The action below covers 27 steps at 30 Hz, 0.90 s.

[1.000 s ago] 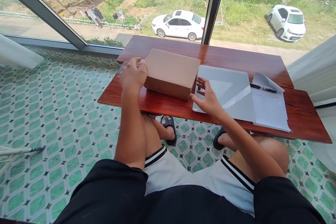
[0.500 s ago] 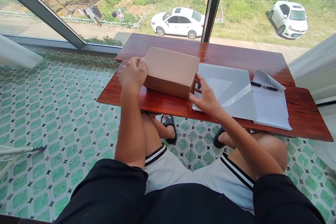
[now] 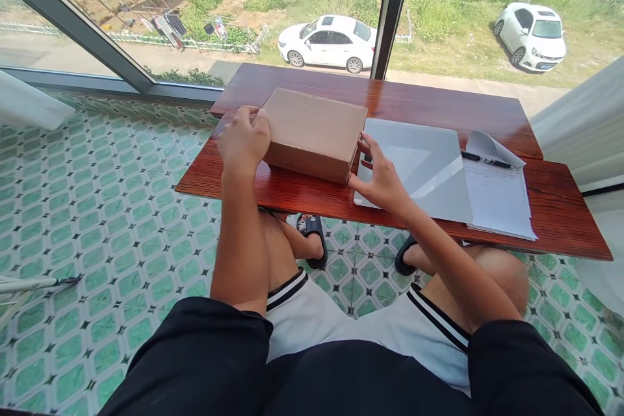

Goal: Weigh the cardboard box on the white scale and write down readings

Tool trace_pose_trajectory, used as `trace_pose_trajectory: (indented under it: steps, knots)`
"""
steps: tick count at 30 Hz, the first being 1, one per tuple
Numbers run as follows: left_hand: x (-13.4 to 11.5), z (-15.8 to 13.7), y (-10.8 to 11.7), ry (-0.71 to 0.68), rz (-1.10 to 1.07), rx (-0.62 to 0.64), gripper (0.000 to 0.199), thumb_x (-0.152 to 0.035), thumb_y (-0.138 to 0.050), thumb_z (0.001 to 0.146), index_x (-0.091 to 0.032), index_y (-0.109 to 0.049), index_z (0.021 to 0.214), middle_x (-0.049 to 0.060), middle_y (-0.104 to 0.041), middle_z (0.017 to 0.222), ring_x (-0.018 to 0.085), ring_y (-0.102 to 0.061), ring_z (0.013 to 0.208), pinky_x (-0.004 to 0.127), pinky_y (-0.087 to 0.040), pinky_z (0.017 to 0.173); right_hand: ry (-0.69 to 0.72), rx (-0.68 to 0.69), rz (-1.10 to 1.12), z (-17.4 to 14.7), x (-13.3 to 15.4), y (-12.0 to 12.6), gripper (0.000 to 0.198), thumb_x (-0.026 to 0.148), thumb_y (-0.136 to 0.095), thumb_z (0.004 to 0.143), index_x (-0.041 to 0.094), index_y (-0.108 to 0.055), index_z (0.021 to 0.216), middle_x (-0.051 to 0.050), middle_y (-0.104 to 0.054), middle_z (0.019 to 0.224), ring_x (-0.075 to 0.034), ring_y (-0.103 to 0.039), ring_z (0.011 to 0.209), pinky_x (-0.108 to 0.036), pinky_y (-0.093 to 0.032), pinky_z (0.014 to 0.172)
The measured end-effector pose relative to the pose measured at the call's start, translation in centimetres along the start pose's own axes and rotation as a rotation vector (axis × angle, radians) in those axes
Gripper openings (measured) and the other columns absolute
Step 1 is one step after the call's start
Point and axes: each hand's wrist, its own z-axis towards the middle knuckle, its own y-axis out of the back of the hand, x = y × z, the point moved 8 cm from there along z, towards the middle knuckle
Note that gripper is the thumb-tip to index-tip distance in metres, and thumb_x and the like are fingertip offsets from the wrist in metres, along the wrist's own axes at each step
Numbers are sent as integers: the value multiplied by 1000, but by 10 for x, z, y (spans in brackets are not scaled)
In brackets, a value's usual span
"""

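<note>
A closed brown cardboard box point(image 3: 314, 123) rests on the dark red wooden table, a little askew. My left hand point(image 3: 246, 140) grips its left end, with bent fingers at the top edge; part of the fingers is hidden behind the hand. At the box's right end is my right hand point(image 3: 380, 175), its fingertips and thumb touching the side near the front corner. Right of the box lies a flat silver-grey laptop or panel point(image 3: 424, 162), partly under my right hand's fingers.
Written paper sheets point(image 3: 500, 201) lie at the table's right, a black pen point(image 3: 486, 160) across them. The wooden table point(image 3: 560, 208) has a front edge just above my knees. Behind it stands a window frame point(image 3: 387, 13); a white curtain point(image 3: 585, 117) hangs at right.
The whole view has shifted slightly to the left. Both hands stay at the two ends of the box, which has not visibly moved on the table.
</note>
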Motion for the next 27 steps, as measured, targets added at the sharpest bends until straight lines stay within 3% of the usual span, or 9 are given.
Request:
trace_pose_trajectory:
  steps: [10,17,23,27]
  knots:
    - [-4,-3,1,3,19,9,42,-48,-43,95,-26,-70,119,14,-73,123,40,-63,119,54,-42,105,-8,-13,22,1,-1,-2,85,27,-63,81,25,-30,159,-8,-52,153,-27,-48,144,-49,-51,113]
    - [-8,-4,2,-15,21,-9,43,-47,-41,95,-24,-70,117,15,-74,121,40,-63,119,54,-42,104,-3,-13,-38,1,0,-8,80,25,-54,84,18,-34,161,-8,-50,156,-25,-49,144,-45,-40,121]
    - [-11,-6,2,-41,-58,4,47,-61,-45,93,-24,-69,109,14,-74,116,42,-61,119,57,-38,105,-28,-28,-4,3,-1,-6,82,24,-54,80,13,-37,160,-9,-51,155,-26,-53,140,-40,-41,120]
    - [-12,-7,7,-62,-118,-1,57,-71,-44,92,-20,-68,103,11,-74,115,44,-56,125,57,-30,102,-94,-43,80,2,-7,-6,79,25,-52,81,17,-41,159,-4,-49,157,-26,-48,144,-41,-39,123]
